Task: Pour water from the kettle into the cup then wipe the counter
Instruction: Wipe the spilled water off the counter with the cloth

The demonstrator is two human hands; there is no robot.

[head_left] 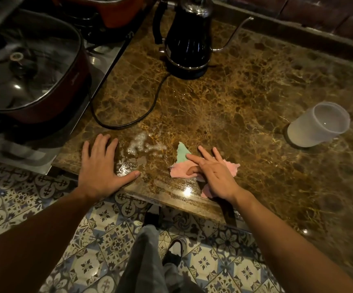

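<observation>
Hands flat, fingers straight: left hand point(99, 166) on counter point(245, 98), right hand point(215, 172) atop cloth point(180, 166).

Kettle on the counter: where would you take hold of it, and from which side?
By the looped handle on the kettle, coming from the left. The thin spout points right, and the upright loop leaves room for curled fingers.

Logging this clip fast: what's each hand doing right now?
Left hand: open, flat on the counter edge.
Right hand: open, pressing the cloth down.
</observation>
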